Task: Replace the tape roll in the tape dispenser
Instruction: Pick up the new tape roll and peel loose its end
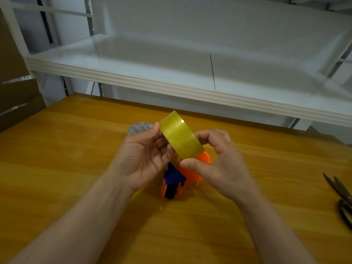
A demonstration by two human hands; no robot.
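A yellowish clear tape roll [181, 136] is held edge-on above the table between both hands. My left hand [142, 159] grips its left side with thumb on top and fingers curled behind. My right hand [219, 164] pinches its lower right side, thumb against the outer face. Below the roll lies the orange tape dispenser [190, 174] with a blue and black handle part [173, 178], partly hidden by my hands. Behind my left hand a greyish cardboard core [140, 127] with printed marks lies on the table.
The wooden table [76, 168] spreads all round. Scissors [341, 195] lie at the right edge. A white metal shelf [190, 88] overhangs the table's far side. Brown cardboard [15, 96] stands at the far left.
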